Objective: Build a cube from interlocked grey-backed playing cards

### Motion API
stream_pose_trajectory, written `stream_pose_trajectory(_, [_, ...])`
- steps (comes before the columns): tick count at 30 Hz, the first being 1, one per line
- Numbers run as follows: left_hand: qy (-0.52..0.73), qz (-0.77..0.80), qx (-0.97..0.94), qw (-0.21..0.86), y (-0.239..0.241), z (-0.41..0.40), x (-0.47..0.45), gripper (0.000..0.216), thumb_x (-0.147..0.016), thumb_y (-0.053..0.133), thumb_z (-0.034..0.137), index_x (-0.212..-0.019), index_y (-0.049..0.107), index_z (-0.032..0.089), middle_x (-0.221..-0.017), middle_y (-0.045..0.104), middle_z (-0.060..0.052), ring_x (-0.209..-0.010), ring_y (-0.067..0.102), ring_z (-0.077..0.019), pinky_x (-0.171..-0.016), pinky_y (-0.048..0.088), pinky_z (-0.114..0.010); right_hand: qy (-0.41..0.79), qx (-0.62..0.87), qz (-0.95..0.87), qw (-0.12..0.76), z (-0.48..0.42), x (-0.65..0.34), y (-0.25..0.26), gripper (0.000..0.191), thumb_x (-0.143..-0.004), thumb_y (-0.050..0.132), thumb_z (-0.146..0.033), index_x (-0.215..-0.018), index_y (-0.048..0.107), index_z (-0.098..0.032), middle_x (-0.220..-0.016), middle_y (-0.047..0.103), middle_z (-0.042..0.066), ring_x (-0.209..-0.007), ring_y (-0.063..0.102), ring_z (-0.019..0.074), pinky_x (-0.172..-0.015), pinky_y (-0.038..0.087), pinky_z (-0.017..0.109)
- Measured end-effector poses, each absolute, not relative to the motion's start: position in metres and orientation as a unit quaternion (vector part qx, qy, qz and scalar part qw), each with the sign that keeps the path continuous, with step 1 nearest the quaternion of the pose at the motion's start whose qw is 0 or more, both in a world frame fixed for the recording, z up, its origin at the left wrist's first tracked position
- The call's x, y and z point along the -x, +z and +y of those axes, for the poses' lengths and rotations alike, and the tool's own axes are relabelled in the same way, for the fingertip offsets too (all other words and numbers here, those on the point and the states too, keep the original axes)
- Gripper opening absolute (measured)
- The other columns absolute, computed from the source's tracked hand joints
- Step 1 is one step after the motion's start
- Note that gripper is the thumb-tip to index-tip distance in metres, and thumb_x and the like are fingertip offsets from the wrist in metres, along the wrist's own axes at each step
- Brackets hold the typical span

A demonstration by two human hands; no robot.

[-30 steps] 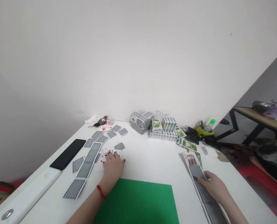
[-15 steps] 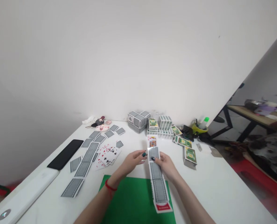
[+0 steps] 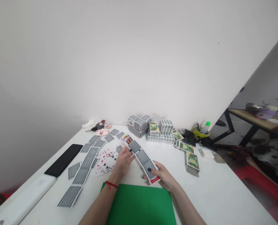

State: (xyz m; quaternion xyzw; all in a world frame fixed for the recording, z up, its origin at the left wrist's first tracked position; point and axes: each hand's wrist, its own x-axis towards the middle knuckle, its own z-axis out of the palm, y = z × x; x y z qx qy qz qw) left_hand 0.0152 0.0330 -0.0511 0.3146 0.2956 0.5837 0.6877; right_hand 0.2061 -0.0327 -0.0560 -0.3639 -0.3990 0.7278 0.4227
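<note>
A long strip of playing cards (image 3: 144, 160), joined end to end with grey backs up, slants above the table from upper left to lower right. A face-up picture card shows at its far end and a red band at its near end. My right hand (image 3: 163, 175) is closed on the near end, thumb on top and fingers beneath. My left hand (image 3: 125, 161) grips the strip's left edge near the picture card, its thumb by the edge. Below both hands lies a green mat (image 3: 141, 203). Fanned face-up playing cards (image 3: 108, 162) lie just left of my left hand.
Another grey card strip (image 3: 85, 167) and several loose cards lie at left, beside a black phone-like slab (image 3: 64, 160). Behind stand a block of stacked cards (image 3: 139, 125) and boxed decks (image 3: 161, 136). More green card boxes (image 3: 192, 162) stand at right.
The card strip has swung from nearly straight ahead to a slant, its far end moving left and its near end lifting forward off the mat. My left hand has taken hold of it.
</note>
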Motion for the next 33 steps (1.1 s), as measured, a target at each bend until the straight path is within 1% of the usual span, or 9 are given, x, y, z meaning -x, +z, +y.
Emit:
stream_pose_trajectory(4, [0.569,0.321,-0.365,0.664,-0.051,0.029,-0.008,0.028,-0.063,0.073,0.024,-0.087,0.063,0.012,-0.101,0.066,-0.012,-0.098,0.062,-0.0284,-0.097,0.042,-0.048,0.647,0.419,-0.369,0.519,-0.021,-0.219,-0.063,0.041,-0.063,0.074,-0.039,-0.094,0.062,-0.015,-0.101,0.067,0.013,-0.084,0.068,0.0265,-0.061,0.056,0.033])
stream_pose_trajectory(9, [0.568,0.257,-0.413,0.664,-0.054,0.031,-0.009,0.074,-0.061,0.077,0.035,-0.126,0.044,0.022,-0.127,0.051,-0.016,-0.118,0.048,-0.0325,-0.099,0.038,-0.05,0.578,0.478,-0.416,0.515,-0.016,-0.234,-0.073,0.044,-0.065,0.069,-0.05,-0.089,0.062,-0.014,-0.076,0.071,0.01,-0.053,0.064,0.0181,-0.051,0.052,0.031])
stream_pose_trajectory(12, [0.589,0.303,-0.428,0.615,-0.061,0.039,-0.008,0.097,-0.055,0.079,0.038,-0.136,0.026,0.028,-0.137,0.039,-0.017,-0.122,0.044,-0.0323,-0.096,0.041,-0.046,0.557,0.501,-0.472,0.465,-0.016,-0.239,-0.076,0.044,-0.068,0.064,-0.052,-0.089,0.062,-0.014,-0.065,0.069,0.006,-0.042,0.057,0.0137,-0.046,0.046,0.027])
stream_pose_trajectory(14, [0.605,0.351,-0.464,0.544,-0.062,0.042,-0.004,0.102,-0.054,0.08,0.034,-0.138,0.021,0.03,-0.137,0.04,-0.014,-0.123,0.044,-0.03,-0.095,0.043,-0.044,0.508,0.521,-0.519,0.449,-0.016,-0.241,-0.074,0.04,-0.07,0.061,-0.048,-0.09,0.064,-0.014,-0.066,0.068,0.005,-0.045,0.056,0.0133,-0.046,0.044,0.026])
stream_pose_trajectory(16, [0.597,0.391,-0.525,0.463,-0.06,0.042,0.003,0.086,-0.058,0.077,0.031,-0.133,0.034,0.027,-0.122,0.055,-0.011,-0.119,0.049,-0.0274,-0.096,0.043,-0.042,0.431,0.549,-0.558,0.448,-0.015,-0.246,-0.068,0.034,-0.072,0.058,-0.043,-0.09,0.067,-0.016,-0.07,0.069,0.005,-0.052,0.058,0.0152,-0.052,0.046,0.028])
stream_pose_trajectory(18, [0.561,0.431,-0.586,0.395,-0.057,0.039,0.01,0.049,-0.064,0.072,0.031,-0.11,0.059,0.021,-0.099,0.067,-0.009,-0.106,0.059,-0.0261,-0.093,0.045,-0.041,0.367,0.57,-0.584,0.447,-0.015,-0.251,-0.062,0.03,-0.072,0.055,-0.037,-0.09,0.07,-0.018,-0.08,0.072,0.006,-0.068,0.063,0.02,-0.066,0.05,0.033])
stream_pose_trajectory(21, [0.477,0.463,-0.66,0.349,-0.055,0.034,0.014,0.013,-0.069,0.064,0.029,-0.077,0.071,0.021,-0.084,0.072,-0.006,-0.085,0.065,-0.0237,-0.084,0.05,-0.037,0.334,0.583,-0.602,0.432,-0.016,-0.259,-0.052,0.028,-0.07,0.053,-0.028,-0.088,0.072,-0.02,-0.093,0.072,0.006,-0.091,0.063,0.0257,-0.084,0.047,0.039])
stream_pose_trajectory(30, [0.288,0.439,-0.793,0.309,-0.049,0.023,0.0,0.033,-0.076,0.047,0.022,-0.099,0.071,0.021,-0.097,0.071,-0.005,-0.083,0.066,-0.0211,-0.078,0.047,-0.029,0.315,0.586,-0.66,0.349,-0.016,-0.262,-0.048,0.041,-0.064,0.042,-0.012,-0.088,0.073,-0.021,-0.093,0.073,0.004,-0.091,0.064,0.0256,-0.084,0.045,0.037])
stream_pose_trajectory(33, [0.25,0.424,-0.814,0.307,-0.03,0.016,-0.003,0.037,-0.074,0.047,0.018,-0.104,0.068,0.021,-0.088,0.073,-0.003,-0.073,0.064,-0.0184,-0.069,0.045,-0.025,0.298,0.59,-0.676,0.325,-0.016,-0.26,-0.047,0.043,-0.063,0.041,-0.01,-0.09,0.072,-0.022,-0.091,0.073,0.003,-0.086,0.065,0.0238,-0.079,0.045,0.032])
